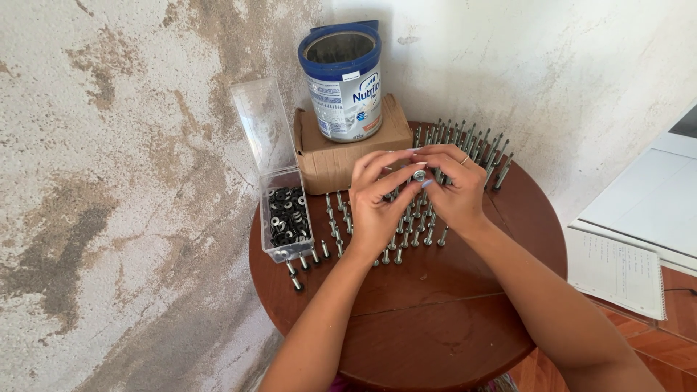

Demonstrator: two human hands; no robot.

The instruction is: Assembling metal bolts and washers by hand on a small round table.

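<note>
Above the middle of the round wooden table (pixel 435 319), left hand (pixel 374 207) and right hand (pixel 457 190) brought together, fingertips (pixel 406 190) curled in and pinched around one small bolt (pixel 419 176) with a washer at its head, held between thumbs and forefingers of both hands, just over the rows of loose bolts (pixel 406 236) lying on the tabletop. Off to the left hand's side, clear plastic box of dark washers (pixel 287 218), lid up; behind, cardboard box (pixel 330 156) bearing an open blue-rimmed tin (pixel 341 80).

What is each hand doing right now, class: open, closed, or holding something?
Left hand: closed, fingertips pinching the screw with washer.
Right hand: closed, fingertips on that screw too.
</note>
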